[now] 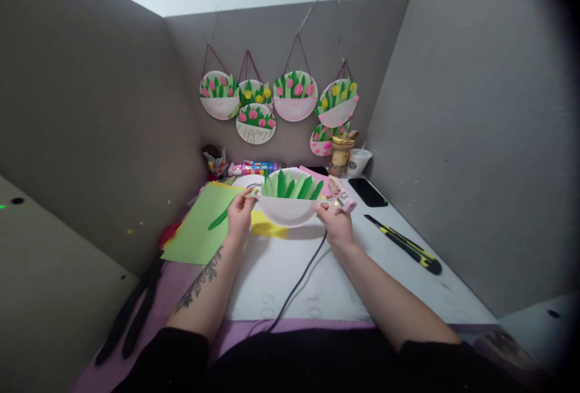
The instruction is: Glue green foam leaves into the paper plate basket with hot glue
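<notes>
A white paper plate pocket (290, 210) with light and dark green paper leaves (292, 185) standing in it is held up above the table. My left hand (241, 212) is closed at its left edge, the fingertips pinched near a thin loop. My right hand (336, 224) grips the plate's right edge with closed fingers. Just behind the right hand is a pink device (343, 197). Yellow paper (269, 226) lies below the plate, and a dark green paper strip (219, 219) is beside my left hand.
Green sheets (194, 233) lie at left. On the right are a black-and-yellow cutter (410, 247) and a phone (368, 192). A white cup (357, 162) stands behind. A black cable (299, 281) crosses the table front. Decorated plates (295, 106) hang on the grey partition.
</notes>
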Motion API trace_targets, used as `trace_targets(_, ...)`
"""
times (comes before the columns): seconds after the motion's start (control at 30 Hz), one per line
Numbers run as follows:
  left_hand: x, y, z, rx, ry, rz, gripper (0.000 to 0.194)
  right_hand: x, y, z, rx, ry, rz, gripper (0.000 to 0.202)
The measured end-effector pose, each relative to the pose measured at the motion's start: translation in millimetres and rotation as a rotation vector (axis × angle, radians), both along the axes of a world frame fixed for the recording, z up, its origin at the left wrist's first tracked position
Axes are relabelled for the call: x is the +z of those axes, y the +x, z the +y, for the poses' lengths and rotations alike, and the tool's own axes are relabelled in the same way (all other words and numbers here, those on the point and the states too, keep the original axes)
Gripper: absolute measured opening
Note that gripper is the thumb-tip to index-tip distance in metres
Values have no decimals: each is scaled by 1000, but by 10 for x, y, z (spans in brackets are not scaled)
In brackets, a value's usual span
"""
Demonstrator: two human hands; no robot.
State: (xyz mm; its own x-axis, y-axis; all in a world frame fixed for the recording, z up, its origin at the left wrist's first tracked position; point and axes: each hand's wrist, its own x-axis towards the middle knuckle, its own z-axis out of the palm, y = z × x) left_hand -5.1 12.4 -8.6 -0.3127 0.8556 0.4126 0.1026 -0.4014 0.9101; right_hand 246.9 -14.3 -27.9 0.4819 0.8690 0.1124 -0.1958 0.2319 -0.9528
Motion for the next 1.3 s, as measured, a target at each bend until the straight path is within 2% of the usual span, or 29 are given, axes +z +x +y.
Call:
trace_targets(0.07, 39, -285, 75, 209, 41, 253, 33, -28, 23, 45, 36, -16, 85, 24)
trace_targets(0.13, 48, -601, 155, 335, -55, 576, 26, -50, 30, 76, 85, -57, 142, 25)
trace_targets(0.2, 21, -861, 223, 350, -251, 814, 20, -67, 12, 82, 114, -116, 153, 24)
trace_targets(0.3, -57, -1056, 286, 326, -460, 952, 24, -84, -44, 48, 180, -168, 127, 19)
trace_targets(0.4, -119, -1086, 309, 311, -530, 984, 32, -101, -90, 2, 281, -164, 86, 17)
trace_targets(0.5, -134, -1079, 316, 273, -596, 999, 33, -137, -103, -8, 321, -180, 31, 16)
trace_targets(0.7, -79, -1075, 304, 250, -643, 961, 25, -254, -91, 53, 341, -197, -36, 16)
trace_targets(0.87, -23, -1103, 278, 296, -672, 904, 24, -263, -87, 60, 346, -219, -64, 15)
trace_targets(1.1, -51, -1131, 301, 304, -611, 861, 15, -198, -104, 28, 342, -251, -90, 13)
trace_targets(1.3, -54, -1157, 310, 349, -531, 849, 9, -206, -107, 30, 340, -249, -79, 14)
